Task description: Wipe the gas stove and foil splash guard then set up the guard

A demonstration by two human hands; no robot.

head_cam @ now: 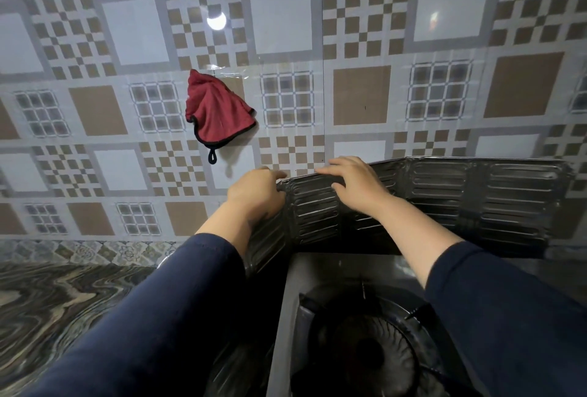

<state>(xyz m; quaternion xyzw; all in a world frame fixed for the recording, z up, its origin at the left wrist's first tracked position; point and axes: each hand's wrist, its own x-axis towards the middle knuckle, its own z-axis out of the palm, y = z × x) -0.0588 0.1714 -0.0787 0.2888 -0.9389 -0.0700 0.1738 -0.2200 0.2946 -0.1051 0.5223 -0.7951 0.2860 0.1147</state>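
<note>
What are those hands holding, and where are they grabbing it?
Both hold the foil splash guard by its top edge: left hand at the corner fold, right hand just beside it.

The stove (365,349) runs off the bottom edge; sleeves cover its right side.

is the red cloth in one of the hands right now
No, the red cloth hangs on the tiled wall, while the left hand and right hand both rest on the foil splash guard.

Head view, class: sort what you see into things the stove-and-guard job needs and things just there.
In the job: foil splash guard, gas stove, red cloth hanging on the wall, left hand, right hand.
Just there: tiled wall, marbled counter.
</note>
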